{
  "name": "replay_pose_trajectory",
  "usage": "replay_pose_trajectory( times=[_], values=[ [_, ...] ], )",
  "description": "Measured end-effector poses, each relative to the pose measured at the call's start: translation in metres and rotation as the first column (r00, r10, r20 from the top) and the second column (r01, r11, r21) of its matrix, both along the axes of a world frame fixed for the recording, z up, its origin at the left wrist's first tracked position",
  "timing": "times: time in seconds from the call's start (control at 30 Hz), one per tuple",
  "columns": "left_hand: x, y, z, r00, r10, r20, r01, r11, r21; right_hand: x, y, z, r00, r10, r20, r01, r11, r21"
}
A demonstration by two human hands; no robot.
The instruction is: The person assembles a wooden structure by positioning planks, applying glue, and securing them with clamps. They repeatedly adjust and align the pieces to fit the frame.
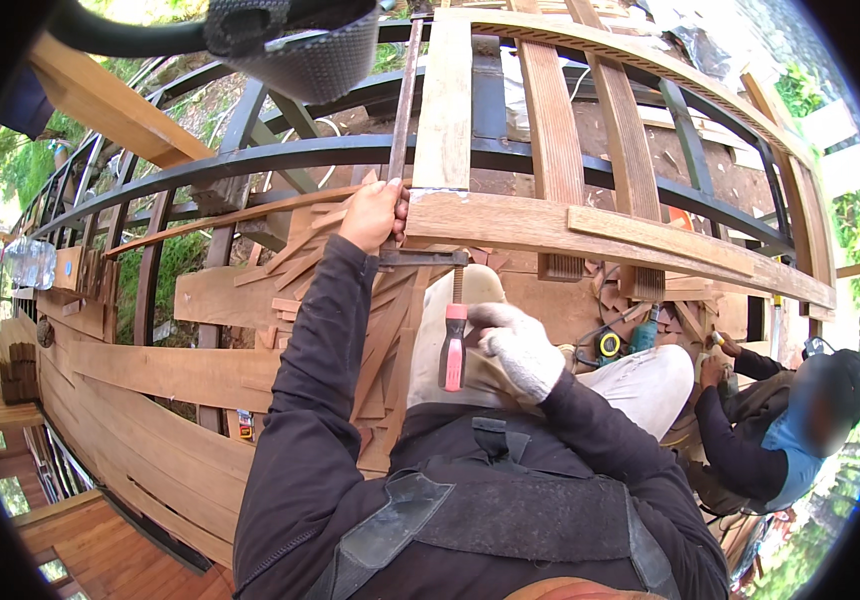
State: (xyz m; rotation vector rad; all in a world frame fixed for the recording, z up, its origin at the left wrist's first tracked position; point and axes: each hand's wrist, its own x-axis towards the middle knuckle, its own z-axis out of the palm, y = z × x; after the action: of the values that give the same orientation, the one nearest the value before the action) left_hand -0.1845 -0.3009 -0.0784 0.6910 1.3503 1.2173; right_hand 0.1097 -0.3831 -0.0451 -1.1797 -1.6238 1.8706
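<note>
Bar clamp point(420, 190) at centre frame, steel bar running up toward 12 o'clock, lower jaw under the wooden beam point(550, 225). Left hand point(375, 213), bare, wrapped around the bar just beside the beam end. Right hand point(520, 345), white glove, closed on the clamp's red handle point(453, 350) at 6 o'clock of the bar. Black metal railing point(250, 160) curves behind at 10 o'clock. Yellow tape measure point(609, 344) at 3 o'clock. Another person point(780, 430) crouches at 4 o'clock, well apart.
</note>
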Motion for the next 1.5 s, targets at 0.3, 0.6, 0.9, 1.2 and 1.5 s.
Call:
replay_pose_trajectory(
  times=[0.3, 0.6, 0.9, 1.2, 1.5],
  values=[
    [-0.003, -0.001, 0.003, 1.000, -0.011, -0.020, 0.011, 1.000, 0.009, 0.026, 0.020, -0.009, 0.996, -0.089, -0.020, 0.091, 0.936, 0.341],
    [-0.004, -0.001, 0.001, 0.992, -0.057, -0.112, 0.060, 0.998, 0.025, 0.025, 0.020, -0.014, 0.984, -0.180, -0.014, 0.164, 0.856, 0.490],
    [-0.005, 0.000, 0.002, 0.996, -0.052, -0.069, 0.055, 0.998, 0.036, -0.002, 0.063, 0.026, 0.986, -0.154, -0.066, 0.139, 0.533, 0.835],
    [-0.004, -0.003, 0.010, 0.996, -0.078, -0.034, 0.078, 0.997, -0.009, -0.009, 0.073, 0.053, 0.989, -0.076, 0.128, -0.077, 0.473, 0.878],
    [-0.007, 0.000, 0.005, 0.997, -0.071, 0.031, 0.071, 0.997, 0.015, -0.026, 0.081, 0.048, 0.967, -0.061, 0.246, -0.211, 0.348, 0.914]
  ],
)
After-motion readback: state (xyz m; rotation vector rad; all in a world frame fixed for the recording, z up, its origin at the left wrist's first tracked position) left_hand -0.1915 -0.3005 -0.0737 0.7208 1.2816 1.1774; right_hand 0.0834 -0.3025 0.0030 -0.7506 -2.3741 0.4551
